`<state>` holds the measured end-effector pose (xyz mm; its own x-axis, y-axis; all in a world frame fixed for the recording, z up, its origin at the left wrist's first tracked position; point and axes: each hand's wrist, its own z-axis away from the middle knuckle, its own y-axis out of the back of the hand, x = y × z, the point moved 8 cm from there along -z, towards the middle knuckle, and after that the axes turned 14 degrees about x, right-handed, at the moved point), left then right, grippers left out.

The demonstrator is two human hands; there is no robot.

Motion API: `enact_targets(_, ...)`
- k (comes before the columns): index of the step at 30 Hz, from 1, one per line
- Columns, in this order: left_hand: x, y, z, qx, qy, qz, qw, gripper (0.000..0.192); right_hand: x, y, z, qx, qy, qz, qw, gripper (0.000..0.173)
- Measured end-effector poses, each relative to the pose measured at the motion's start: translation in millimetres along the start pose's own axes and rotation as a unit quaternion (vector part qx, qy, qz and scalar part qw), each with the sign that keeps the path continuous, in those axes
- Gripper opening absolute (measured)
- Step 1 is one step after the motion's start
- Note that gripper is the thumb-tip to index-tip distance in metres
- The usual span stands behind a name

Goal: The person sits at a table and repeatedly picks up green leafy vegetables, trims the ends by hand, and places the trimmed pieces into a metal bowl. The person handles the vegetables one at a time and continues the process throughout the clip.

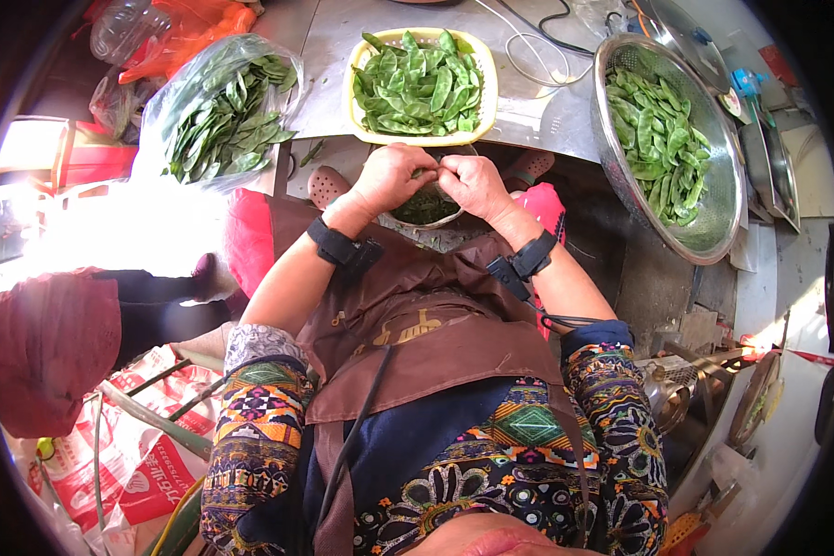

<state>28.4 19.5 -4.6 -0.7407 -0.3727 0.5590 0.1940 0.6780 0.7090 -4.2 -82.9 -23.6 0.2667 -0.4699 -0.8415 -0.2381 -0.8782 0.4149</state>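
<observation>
My left hand (396, 178) and my right hand (478, 183) meet fingertip to fingertip just in front of the table. A small bit of green, seemingly a flat pea pod (419, 172), shows between the pinched fingers; most of it is hidden. Below them is a round bin (422, 226) with dark green scraps inside. Just beyond my hands, a yellow plastic basket (488, 119) heaped with flat green pods (417, 87) stands at the edge of the metal table (542, 128).
To the right, a large perforated steel colander (719, 201) holds more pods, tilted in view. At the left lies a clear plastic bag (156, 132) of green pods or leaves. Cables (521, 42) cross the tabletop. Another person's legs (160, 306) are close on my left.
</observation>
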Motion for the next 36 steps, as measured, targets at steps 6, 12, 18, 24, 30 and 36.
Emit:
enact_targets(6, -33.6, 9.2, -0.2, 0.229, 0.271, 0.177, 0.918, 0.012, 34.6, -4.4, -2.5, 0.169, -0.162, -0.229, 0.945, 0.026)
enact_targets(12, -108.7, 43.1, -20.4, 0.446, 0.391, 0.391, 0.704, 0.016, 68.5, -43.4, 16.0, 0.118, -0.185, -0.152, 0.964, 0.024)
enact_targets(18, -170.4, 22.2, -63.0, 0.319, 0.465, 0.267, 0.782, 0.034, 105.2, -62.4, 26.1, 0.062, -0.204, -0.078, 0.974, 0.020)
enact_targets(24, -142.6, -75.0, -113.2, -0.004, 0.253, -0.235, 0.939, 0.064, 110.2, -78.8, 32.0, -0.012, -0.289, -0.293, 0.911, 0.020)
enact_targets(30, -143.8, -82.9, -120.2, -0.066, 0.279, -0.248, 0.925, 0.041, 98.6, -59.3, 39.0, -0.024, -0.308, -0.271, 0.912, 0.024)
enact_targets(36, -96.0, -11.5, -93.3, 0.079, 0.190, -0.119, 0.971, 0.027, 77.6, -14.4, 0.9, 0.083, -0.269, -0.284, 0.917, 0.024)
